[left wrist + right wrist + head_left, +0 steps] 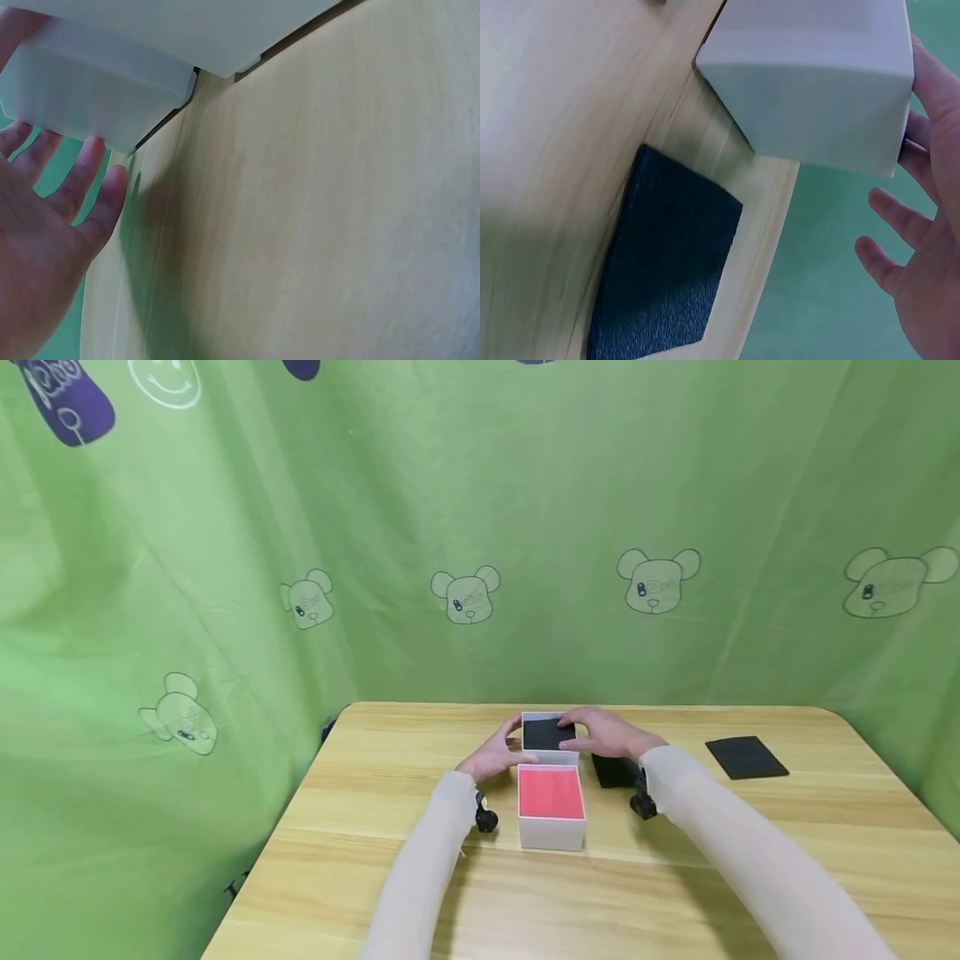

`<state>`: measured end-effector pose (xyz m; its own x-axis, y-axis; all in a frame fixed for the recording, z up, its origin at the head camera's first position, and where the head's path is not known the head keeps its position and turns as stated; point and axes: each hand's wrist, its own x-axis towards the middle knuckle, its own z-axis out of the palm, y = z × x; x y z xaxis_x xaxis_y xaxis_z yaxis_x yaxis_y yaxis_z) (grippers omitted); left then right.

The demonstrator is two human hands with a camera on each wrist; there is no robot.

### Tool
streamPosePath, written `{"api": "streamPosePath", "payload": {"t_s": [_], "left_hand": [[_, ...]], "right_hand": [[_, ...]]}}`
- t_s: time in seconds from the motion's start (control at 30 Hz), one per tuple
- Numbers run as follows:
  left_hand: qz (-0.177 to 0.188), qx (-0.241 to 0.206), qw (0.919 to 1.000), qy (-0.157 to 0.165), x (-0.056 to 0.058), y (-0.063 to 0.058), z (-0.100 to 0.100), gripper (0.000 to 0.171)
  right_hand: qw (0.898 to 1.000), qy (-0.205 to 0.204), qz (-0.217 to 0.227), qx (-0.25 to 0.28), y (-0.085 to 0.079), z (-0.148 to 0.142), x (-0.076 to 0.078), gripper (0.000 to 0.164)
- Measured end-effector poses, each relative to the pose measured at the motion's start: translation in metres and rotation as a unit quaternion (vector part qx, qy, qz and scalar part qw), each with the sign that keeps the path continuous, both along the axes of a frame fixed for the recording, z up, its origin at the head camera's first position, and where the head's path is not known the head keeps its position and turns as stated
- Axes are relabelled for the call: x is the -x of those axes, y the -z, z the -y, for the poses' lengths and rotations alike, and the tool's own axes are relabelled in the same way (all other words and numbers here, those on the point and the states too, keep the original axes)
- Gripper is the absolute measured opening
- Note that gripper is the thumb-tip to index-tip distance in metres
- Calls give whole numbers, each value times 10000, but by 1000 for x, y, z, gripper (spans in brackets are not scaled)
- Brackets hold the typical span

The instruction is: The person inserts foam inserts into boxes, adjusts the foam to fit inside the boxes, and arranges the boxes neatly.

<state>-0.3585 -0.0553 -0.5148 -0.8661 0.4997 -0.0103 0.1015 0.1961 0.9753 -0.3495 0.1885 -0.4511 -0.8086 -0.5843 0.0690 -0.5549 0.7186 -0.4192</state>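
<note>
Pad [542, 736] in box [553, 758] (head-camera only)

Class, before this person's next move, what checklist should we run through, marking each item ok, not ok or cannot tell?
1. Far white box upright on the table: ok.
2. Left hand at that box's left side: ok.
3. Right hand clear of the black pad inside the far box: not ok; a finger and the thumb reach over it.
4. That pad seated fully: cannot tell; its underside is hidden.
5. Near white box upright, red surface uncovered: ok.
6. Black pad by the right wrist and black pad farther right flat on the table: ok.
</note>
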Motion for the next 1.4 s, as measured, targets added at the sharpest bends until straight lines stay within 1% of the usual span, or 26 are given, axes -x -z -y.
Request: {"api": "streamPosePath", "payload": {"t_s": [0.13, 0.27, 0.37, 0.5, 0.6, 0.97, 1.07, 1.17, 1.27, 1.4], "left_hand": [[-36, -22, 10000, -15, 0, -2, 1, 92], [-15, -85, 10000, 40, -1, -3, 1, 92], [-18, -95, 9999, 43, 0, -2, 0, 92], [-39, -25, 10000, 15, 0, -1, 0, 92], [-33, 32, 10000, -3, 1, 1, 0, 93], [-92, 16, 9999, 60, 4, 4, -1, 93], [-94, 8, 9999, 63, 3, 4, -2, 92], [-80, -21, 9999, 82, 2, 4, -2, 91], [-62, -95, 9999, 77, 1, 2, -1, 91], [-43, -162, 9999, 20, 0, 2, 0, 92]], "right_hand": [[9998, 188, 77, 15, -2, -2, 1, 51], [9994, 299, 140, 50, -1, -3, 2, 47], [9993, 319, 153, 107, 0, -3, 3, 42], [9996, 265, 18, 94, 0, -3, 3, 34], [9996, 289, -39, 39, 0, -2, 3, 31], [9989, 448, 125, -70, -1, 1, 3, 26], [9988, 478, 111, 22, 1, -1, 1, 28], [9984, 484, 77, 294, 1, -6, -3, 28], [9968, 494, -76, 619, -1, -15, -6, 30], [9950, 601, -289, 738, -4, -37, -10, 40]]}}
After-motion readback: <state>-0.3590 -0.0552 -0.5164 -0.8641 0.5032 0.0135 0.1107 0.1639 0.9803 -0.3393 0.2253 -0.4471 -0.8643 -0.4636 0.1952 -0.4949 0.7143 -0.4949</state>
